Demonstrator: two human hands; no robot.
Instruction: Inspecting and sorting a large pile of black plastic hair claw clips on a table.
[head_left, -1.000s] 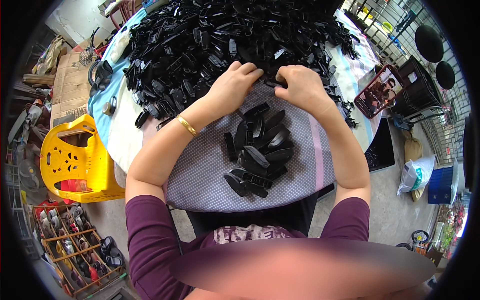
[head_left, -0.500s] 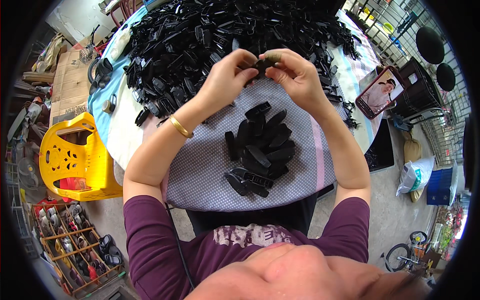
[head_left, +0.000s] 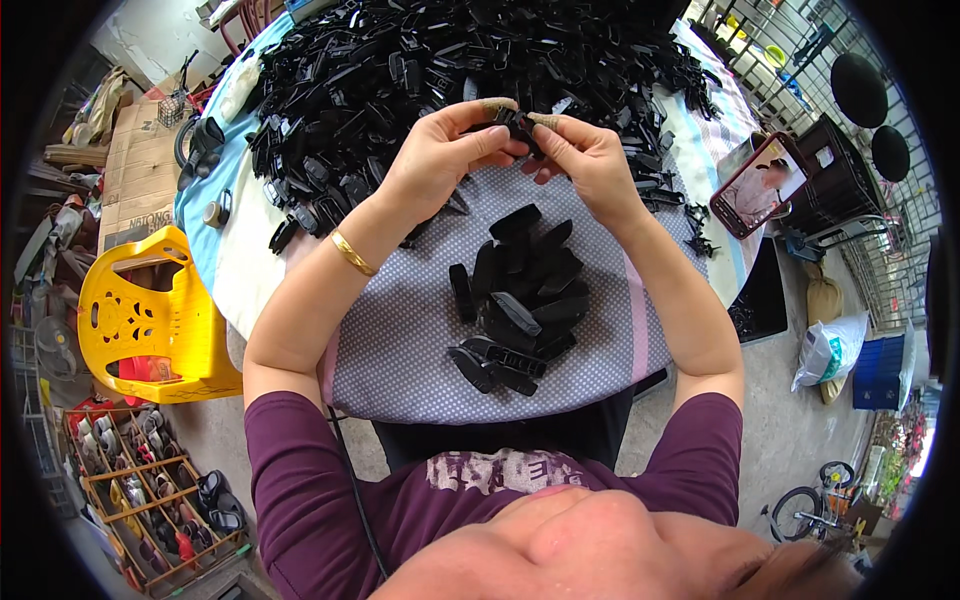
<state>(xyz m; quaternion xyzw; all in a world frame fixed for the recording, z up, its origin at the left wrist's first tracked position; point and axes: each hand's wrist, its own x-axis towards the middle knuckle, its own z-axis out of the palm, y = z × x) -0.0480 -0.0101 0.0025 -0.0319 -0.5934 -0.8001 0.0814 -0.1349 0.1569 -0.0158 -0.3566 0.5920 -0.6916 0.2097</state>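
Grasping small black piece [head_left: 514, 122] in grip of left hand [head_left: 445, 152] and right hand [head_left: 592, 165]. Holding it above bench [head_left: 400, 350], by near side of big black heap [head_left: 390, 75] toward far edge, beyond small black pile [head_left: 515, 312] toward near edge.

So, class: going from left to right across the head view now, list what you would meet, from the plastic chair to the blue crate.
Yellow chair, gold bracelet, left hand, small black piece held between the hands, right hand, phone, blue crate.
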